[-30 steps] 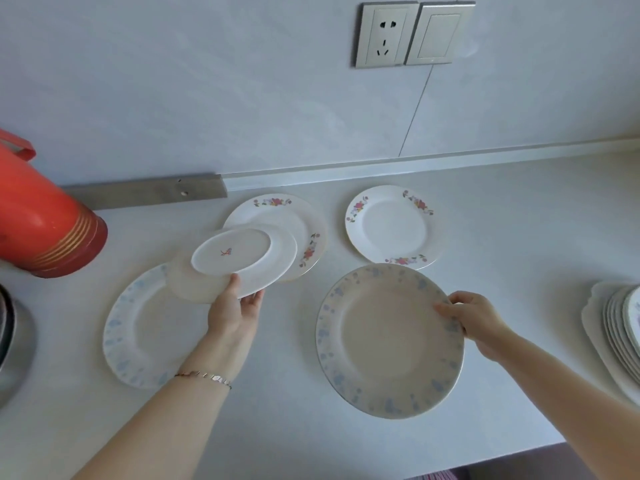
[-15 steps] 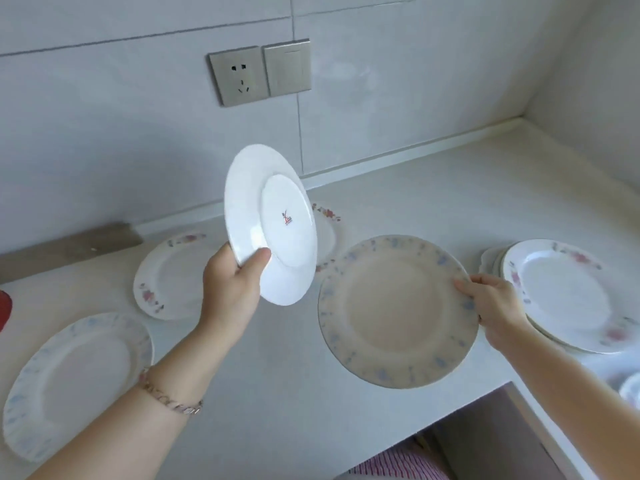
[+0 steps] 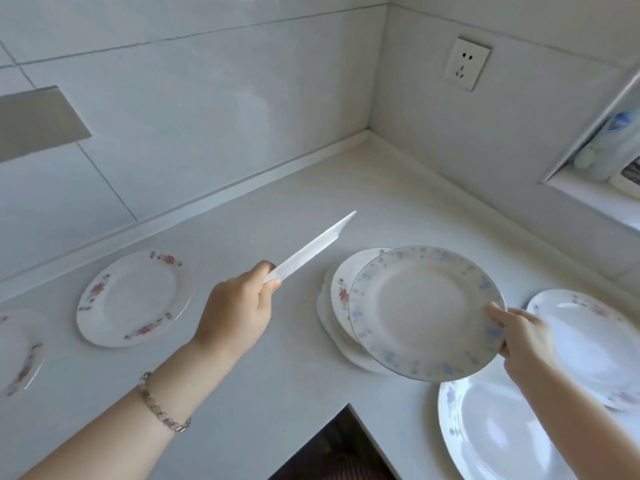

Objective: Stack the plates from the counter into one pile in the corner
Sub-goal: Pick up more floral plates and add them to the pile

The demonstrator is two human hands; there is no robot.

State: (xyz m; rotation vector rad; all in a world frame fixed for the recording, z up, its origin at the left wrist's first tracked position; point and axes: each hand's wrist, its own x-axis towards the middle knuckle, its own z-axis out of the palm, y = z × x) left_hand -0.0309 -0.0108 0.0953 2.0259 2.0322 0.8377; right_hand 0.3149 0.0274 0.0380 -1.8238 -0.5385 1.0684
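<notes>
My left hand [image 3: 239,306] pinches the rim of a small white plate [image 3: 311,245], held edge-on in the air above the counter. My right hand [image 3: 519,337] grips the right rim of a large blue-speckled plate [image 3: 422,313], which hovers tilted just over a pile of plates [image 3: 337,299] near the corner; a red-flowered plate tops that pile. Whether the blue plate touches the pile I cannot tell.
A red-flowered plate [image 3: 135,297] lies on the counter [image 3: 277,375] at left, another [image 3: 20,351] at the far left edge. Two white plates [image 3: 498,434] [image 3: 588,344] lie at the right. A wall socket [image 3: 467,64] and a recessed niche with bottles [image 3: 609,150] are on the right wall.
Both hands swung right toward the corner with their plates. The small plate turned edge-on to me. The blue-speckled plate came over the pile.
</notes>
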